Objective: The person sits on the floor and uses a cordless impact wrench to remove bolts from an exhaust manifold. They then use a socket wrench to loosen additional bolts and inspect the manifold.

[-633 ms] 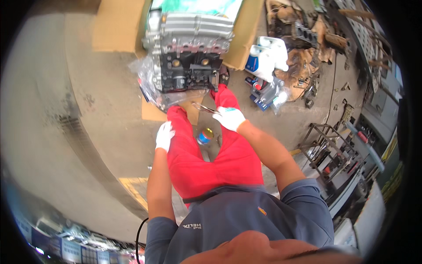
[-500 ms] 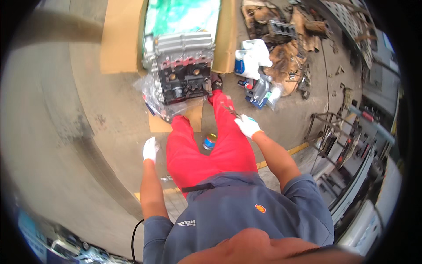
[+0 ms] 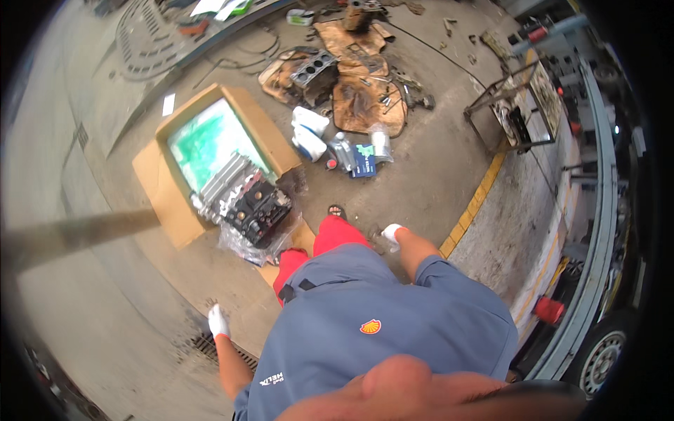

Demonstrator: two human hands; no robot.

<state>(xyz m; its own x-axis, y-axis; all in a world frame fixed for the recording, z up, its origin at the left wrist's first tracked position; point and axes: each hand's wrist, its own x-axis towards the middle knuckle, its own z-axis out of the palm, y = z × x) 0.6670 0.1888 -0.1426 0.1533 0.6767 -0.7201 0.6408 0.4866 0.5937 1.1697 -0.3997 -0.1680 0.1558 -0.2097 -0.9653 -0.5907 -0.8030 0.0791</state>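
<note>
My left hand (image 3: 218, 321), in a white glove, hangs low over the floor at my left side, touching nothing I can see. My right hand (image 3: 392, 232), also gloved in white, is out past my right hip; its fingers are too small and blurred to make out. Ahead and to the left, an engine (image 3: 258, 210) in silver and black rests at the near end of an opened cardboard box (image 3: 151, 168). Clear plastic wrap (image 3: 239, 244) is bunched beneath the engine. Green and white packing (image 3: 203, 137) fills the box. Both hands are apart from these things.
White jugs (image 3: 309, 132) and a blue box (image 3: 363, 163) stand right of the carton. Beyond them, a bare engine block (image 3: 314, 69) and loose parts lie by stained cardboard (image 3: 368, 105). At right are a metal frame (image 3: 484, 105) and a yellow floor line (image 3: 472, 209).
My view has swung right and shows more floor beyond, so the engine and carton now sit further left. My right hand, earlier by my thigh with a dark thing at its fingers, hangs further out.
</note>
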